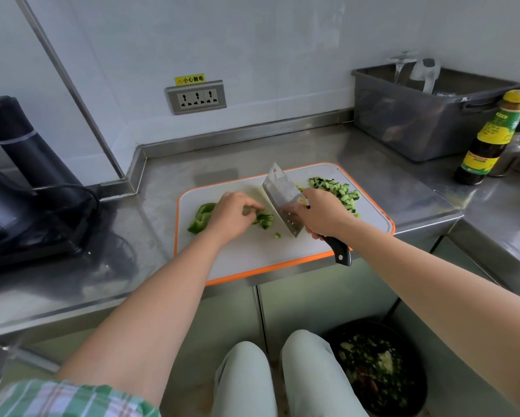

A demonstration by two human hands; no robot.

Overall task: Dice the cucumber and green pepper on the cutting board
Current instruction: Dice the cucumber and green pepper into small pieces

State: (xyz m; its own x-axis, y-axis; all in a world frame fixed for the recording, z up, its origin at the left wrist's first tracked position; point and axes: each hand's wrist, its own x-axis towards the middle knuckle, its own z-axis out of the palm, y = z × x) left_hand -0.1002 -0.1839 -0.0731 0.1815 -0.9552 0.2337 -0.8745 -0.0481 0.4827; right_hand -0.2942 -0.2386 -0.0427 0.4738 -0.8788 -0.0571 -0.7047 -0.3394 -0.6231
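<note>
A white cutting board with an orange rim lies on the steel counter. My left hand holds down a short bunch of cucumber strips with curled fingers. My right hand grips the black handle of a cleaver, whose blade stands just right of those strips, edge on the board. Green pepper pieces lie at the board's left, partly hidden by my left hand. A heap of diced cucumber sits at the board's far right. One small green bit lies loose near the blade.
A grey plastic tub stands at the back right, with a dark sauce bottle beside it. A black appliance with a cable fills the left counter. A wall socket is behind the board. A waste bin stands on the floor.
</note>
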